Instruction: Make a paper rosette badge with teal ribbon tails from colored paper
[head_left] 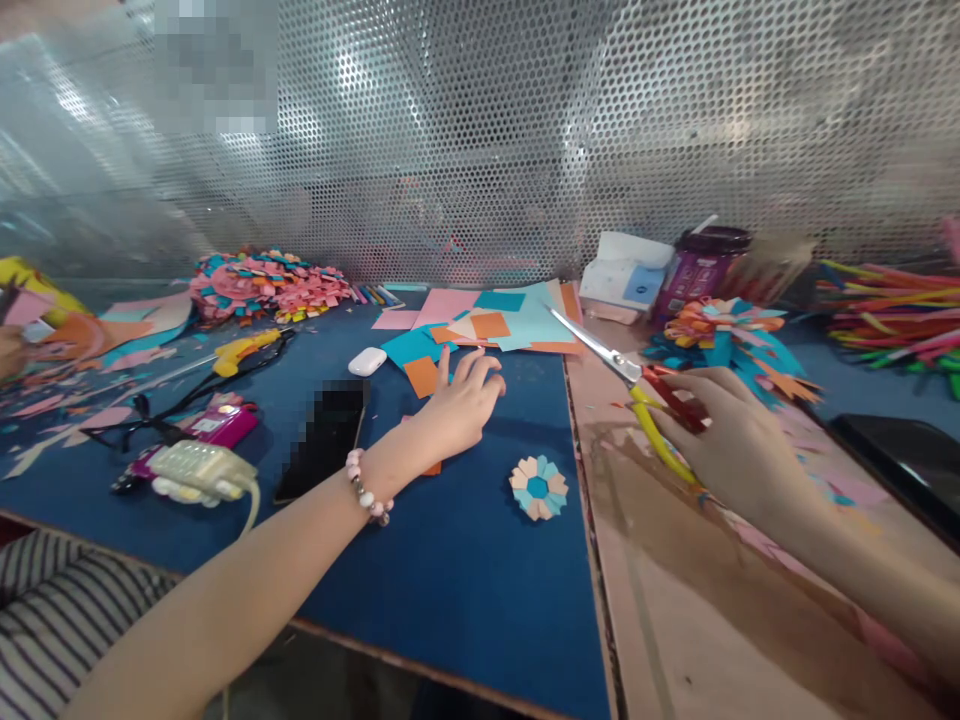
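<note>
My left hand (463, 405), a beaded bracelet on its wrist, reaches over the blue table with its fingers apart, nothing seen in them. Just beyond its fingertips lie small orange paper squares (491, 326) and blue paper (405, 347). On the right, my right hand (724, 430) grips scissors (600, 347) by their red and yellow handles. The silver blades point away to the upper left, toward the paper stack (536, 318). Between my hands, a round peach and light-blue paper flower (538, 487) lies flat on the table.
A black phone (324, 440), a white earphone case (367, 361), a magenta device (221, 425) and a cabled pale power strip (202, 470) lie left. Behind are a pile of paper pieces (262, 285) and a purple jar (701, 265). Another person's hand (10, 352) shows at far left.
</note>
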